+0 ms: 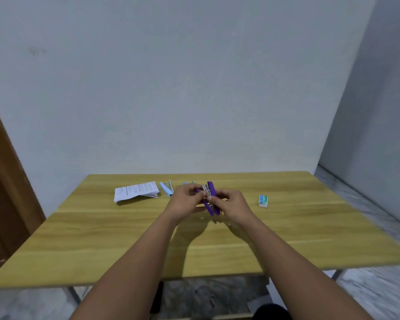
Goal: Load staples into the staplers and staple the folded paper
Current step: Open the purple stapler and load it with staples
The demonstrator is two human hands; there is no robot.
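Loading step: a purple stapler was held above the middle of the desk by both hands, with its metal staple channel turned up and toward the person; probably it was being filled.
Left hand: the grip was closed on the left side of the purple stapler, fingers curled around the body, so that the tool was kept steady.
Right hand: the grip was closed on the stapler's right side, thumb and fingertips pinched near the open channel; whether a strip of staples was between them could not be told, it was too small.
Reason for the hold: the stapler was lifted off the desk, it seems, so that the channel could be seen and reached from above.
Staple box: it was laid on the desk, well apart to the right, within reach of the right hand.
Folded paper: it was left at the far left of the desk, not yet stapled.
Light blue stapler: it was lying open just beside the paper. A second blue object was partly hidden behind the left hand.
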